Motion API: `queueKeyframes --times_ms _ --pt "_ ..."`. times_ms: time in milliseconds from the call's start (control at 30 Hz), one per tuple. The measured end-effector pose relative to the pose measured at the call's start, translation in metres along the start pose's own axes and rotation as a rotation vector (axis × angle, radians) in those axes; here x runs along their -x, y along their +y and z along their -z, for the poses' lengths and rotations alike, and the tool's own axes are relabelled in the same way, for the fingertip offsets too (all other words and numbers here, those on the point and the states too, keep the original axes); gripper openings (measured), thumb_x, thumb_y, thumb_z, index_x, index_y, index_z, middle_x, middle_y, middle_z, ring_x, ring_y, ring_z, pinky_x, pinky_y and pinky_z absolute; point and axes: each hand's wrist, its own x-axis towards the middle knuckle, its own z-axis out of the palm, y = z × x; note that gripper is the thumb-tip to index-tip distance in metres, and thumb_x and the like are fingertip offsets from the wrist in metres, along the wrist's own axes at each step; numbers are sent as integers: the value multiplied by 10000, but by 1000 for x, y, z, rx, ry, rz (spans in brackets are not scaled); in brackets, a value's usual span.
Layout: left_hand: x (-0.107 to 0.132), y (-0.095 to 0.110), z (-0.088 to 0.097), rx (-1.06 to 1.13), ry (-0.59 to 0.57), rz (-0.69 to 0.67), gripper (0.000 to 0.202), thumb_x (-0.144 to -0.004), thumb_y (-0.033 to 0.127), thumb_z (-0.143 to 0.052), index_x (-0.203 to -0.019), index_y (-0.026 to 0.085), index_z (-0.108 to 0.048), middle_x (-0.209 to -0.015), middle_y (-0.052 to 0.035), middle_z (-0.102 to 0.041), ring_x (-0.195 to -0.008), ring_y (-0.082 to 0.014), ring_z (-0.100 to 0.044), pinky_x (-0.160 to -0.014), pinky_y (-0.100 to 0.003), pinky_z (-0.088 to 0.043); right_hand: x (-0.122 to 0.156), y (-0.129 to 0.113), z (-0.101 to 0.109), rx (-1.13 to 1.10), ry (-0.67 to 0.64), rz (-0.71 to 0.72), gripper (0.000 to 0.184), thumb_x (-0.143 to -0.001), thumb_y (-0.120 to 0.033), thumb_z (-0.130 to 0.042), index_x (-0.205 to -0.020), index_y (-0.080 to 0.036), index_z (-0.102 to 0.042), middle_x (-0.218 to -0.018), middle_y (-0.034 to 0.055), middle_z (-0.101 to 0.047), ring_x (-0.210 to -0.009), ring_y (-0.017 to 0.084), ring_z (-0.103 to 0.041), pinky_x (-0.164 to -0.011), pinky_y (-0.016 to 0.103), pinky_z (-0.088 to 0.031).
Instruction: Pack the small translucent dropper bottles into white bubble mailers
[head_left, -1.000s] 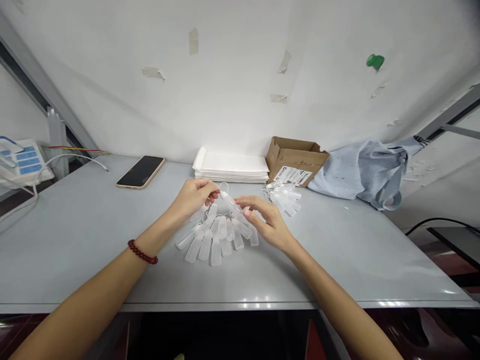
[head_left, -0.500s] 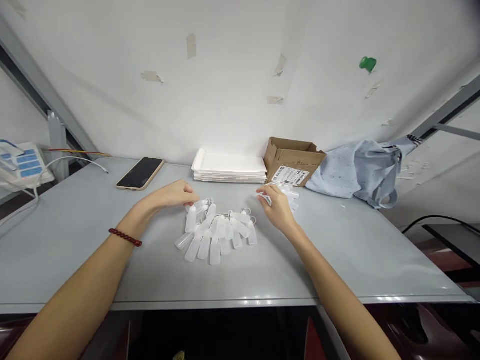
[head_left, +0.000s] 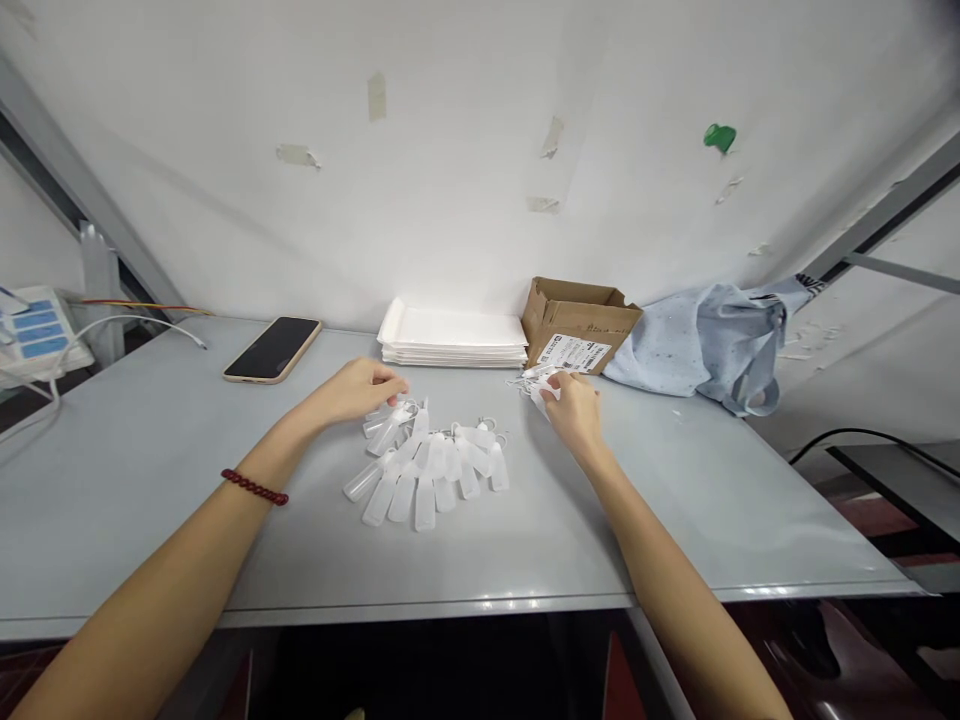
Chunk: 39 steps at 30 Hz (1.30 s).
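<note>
Several small translucent squeeze bottles [head_left: 424,500] with looped cap straps lie fanned in a pile on the grey table [head_left: 315,570]. At the pile's upper left, my left hand [head_left: 361,388] is closed, thumb against fingers, right over a few bottles [head_left: 388,430]. What its fingertips hold, if anything, is hidden. My right hand [head_left: 576,408] is curled with its fingers pinched on a small squeeze bottle [head_left: 540,400], part of a second, smaller cluster in front of the cardboard box [head_left: 574,335]. The hand covers much of that cluster.
A stack of white trays [head_left: 454,335] stands against the wall beside the box. A phone [head_left: 272,350] lies at the back left. To the right of the box is a light blue cloth bag [head_left: 690,340]. A white cable [head_left: 127,318] runs along the left edge.
My right hand has closed its fingers on the smaller cluster near the box. My left hand has shifted slightly right, and the bottle upright beneath it now leans over on the others.
</note>
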Motion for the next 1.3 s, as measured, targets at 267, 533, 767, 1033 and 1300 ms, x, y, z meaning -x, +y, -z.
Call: queueKeyframes --times_ms 267,533,767,1033,1300 --pt "-2 0 -1 -107 -63 47 251 -716 383 -559 -636 170 -666 -606 -24 -602 -504 -131 -485 -494 -250 -356 4 2 1 146 -26 6 197 -773 -270 -615 -926 -148 -642 -978 155 -662 -912 281 -597 -745 362 -371" --pt "1 4 -7 -99 -36 28 269 -730 397 -538 -612 169 -620 -608 -25 -613 -545 -139 -513 -502 -233 -358 3 2 5 0 -75 -7 214 -801 -198 -529 -985 -163 -633 -834 121 -695 -778 258 -631 -585 299 -365" --pt "8 18 -17 -79 -9 -17 283 -763 402 -526 -681 160 -646 -643 -24 -634 -546 -126 -511 -521 -227 -375 10 -13 11 -434 -100 95 229 -852 -375 -504 -844 -174 -613 -717 59 -674 -656 198 -601 -602 283 -392" --pt "17 28 -31 57 -55 -110 316 -797 395 -530 -948 152 -663 -750 -33 -651 -575 -123 -532 -554 -228 -429 27 -36 17 -833 -294 260 321 -827 -488 -552 -849 -177 -627 -723 17 -644 -672 151 -579 -612 259 -416" --pt "23 39 -30 97 -116 -119 289 -804 391 -544 -919 168 -687 -759 -30 -664 -576 -114 -528 -499 -210 -410 33 -40 17 -936 -385 263 340 -805 -520 -574 -838 -185 -628 -718 7 -593 -653 141 -534 -606 262 -421"
